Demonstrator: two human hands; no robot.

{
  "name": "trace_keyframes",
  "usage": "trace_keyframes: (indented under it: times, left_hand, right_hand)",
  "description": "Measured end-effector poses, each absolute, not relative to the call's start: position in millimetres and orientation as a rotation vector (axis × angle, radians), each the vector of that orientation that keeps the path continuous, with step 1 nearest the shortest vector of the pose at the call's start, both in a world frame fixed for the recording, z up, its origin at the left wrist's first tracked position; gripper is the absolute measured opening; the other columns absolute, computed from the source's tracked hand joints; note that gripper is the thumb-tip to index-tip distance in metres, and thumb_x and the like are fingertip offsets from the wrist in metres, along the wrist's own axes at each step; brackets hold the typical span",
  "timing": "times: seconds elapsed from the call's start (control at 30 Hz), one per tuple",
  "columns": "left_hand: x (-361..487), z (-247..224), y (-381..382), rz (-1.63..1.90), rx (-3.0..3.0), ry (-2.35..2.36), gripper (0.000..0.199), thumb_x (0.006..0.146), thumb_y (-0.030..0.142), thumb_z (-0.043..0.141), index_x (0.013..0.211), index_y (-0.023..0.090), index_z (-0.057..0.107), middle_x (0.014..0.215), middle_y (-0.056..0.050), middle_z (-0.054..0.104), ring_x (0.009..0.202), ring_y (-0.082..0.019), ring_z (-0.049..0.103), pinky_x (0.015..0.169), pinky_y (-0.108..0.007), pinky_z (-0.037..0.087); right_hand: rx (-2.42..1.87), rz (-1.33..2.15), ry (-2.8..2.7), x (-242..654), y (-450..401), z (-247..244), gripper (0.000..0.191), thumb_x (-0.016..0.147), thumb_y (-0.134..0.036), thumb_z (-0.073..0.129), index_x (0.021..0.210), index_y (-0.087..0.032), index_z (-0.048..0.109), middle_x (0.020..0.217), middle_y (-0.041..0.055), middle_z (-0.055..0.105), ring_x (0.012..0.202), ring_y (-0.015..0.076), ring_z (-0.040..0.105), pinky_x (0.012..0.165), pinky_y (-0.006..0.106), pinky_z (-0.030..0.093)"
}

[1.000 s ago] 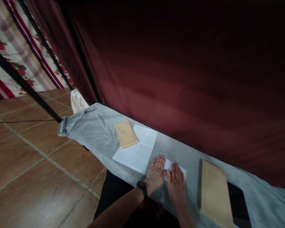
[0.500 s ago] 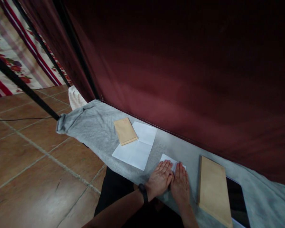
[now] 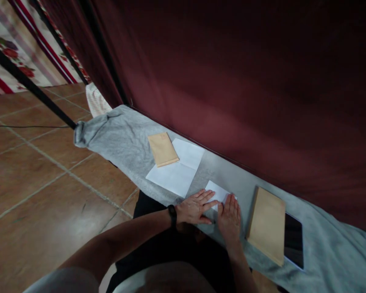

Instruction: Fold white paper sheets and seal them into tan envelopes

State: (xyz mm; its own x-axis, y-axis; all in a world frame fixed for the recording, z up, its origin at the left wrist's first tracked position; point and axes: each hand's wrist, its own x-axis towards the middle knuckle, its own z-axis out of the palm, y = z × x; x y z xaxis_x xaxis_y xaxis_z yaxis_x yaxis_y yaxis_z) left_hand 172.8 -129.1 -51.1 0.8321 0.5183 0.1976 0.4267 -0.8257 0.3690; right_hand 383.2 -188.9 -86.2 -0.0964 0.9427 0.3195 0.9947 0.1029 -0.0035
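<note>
A small folded white paper [image 3: 216, 191] lies on the grey cloth in front of me. My left hand [image 3: 195, 207], with a black band at the wrist, rests with spread fingers at the paper's left side. Flat on its right side is my right hand [image 3: 229, 216], fingers stretched and held side by side. The hands are apart, and part of the paper is hidden under the fingers. Left of them lies a larger creased white sheet [image 3: 183, 174], with a small brown envelope [image 3: 163, 149] over its left part.
A larger brown packet [image 3: 267, 226] lies to the right, partly over a dark tablet-like object [image 3: 293, 241]. Behind the grey cloth [image 3: 116, 132] hangs a dark red curtain [image 3: 216, 101]. A black pole [image 3: 33, 87] slants down to the cloth's left end.
My left hand has slid left, away from my right hand, and its fingers have spread. More of the small paper shows. The whole view has shifted, with the table higher in it.
</note>
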Motion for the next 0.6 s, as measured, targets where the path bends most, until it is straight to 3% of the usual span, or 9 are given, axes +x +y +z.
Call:
trace_keyframes:
  times: [0.17,0.33,0.5,0.6]
  left_hand:
    - [171,-48,-130,0.351,2.693,0.736,0.08,0.09,0.066,0.058,0.156,0.026,0.036,0.167,-0.016,0.02,0.154,-0.031,0.021,0.124,-0.05,0.019]
    - [172,-46,-132,0.368,2.665,0.761,0.075,0.089,0.064,0.062,0.153,0.031,0.042,0.168,-0.009,0.021,0.154,-0.031,0.021,0.124,-0.05,0.02]
    - [172,-43,-132,0.341,2.685,0.764,0.075,0.089,0.063,0.061,0.152,0.026,0.042,0.167,-0.011,0.023,0.154,-0.03,0.021,0.125,-0.049,0.019]
    - [173,-42,-132,0.336,2.731,0.758,0.079,0.091,0.063,0.058,0.154,0.02,0.037,0.166,-0.015,0.024,0.155,-0.029,0.019,0.126,-0.047,0.016]
  right_hand:
    - [-1.989,-0.332,-2.088,384,-194,-79,0.044,0.102,-0.023,0.036,0.136,-0.003,0.056,0.157,0.0287,0.036,0.144,0.0356,0.039,0.112,0.056,0.037]
    - [-2.006,-0.284,-2.005,385,-198,-74,0.043,0.103,-0.025,0.035,0.135,-0.005,0.056,0.156,0.0292,0.037,0.144,0.0374,0.039,0.111,0.062,0.034]
    - [-1.844,-0.202,-2.178,368,-203,-72,0.046,0.105,-0.02,0.026,0.132,-0.005,0.06,0.155,0.0255,0.041,0.149,0.035,0.031,0.114,0.06,0.033]
    - [-1.815,-0.17,-2.183,357,-208,-73,0.049,0.107,-0.025,0.025,0.139,-0.006,0.055,0.157,0.024,0.04,0.15,0.0324,0.03,0.117,0.056,0.032]
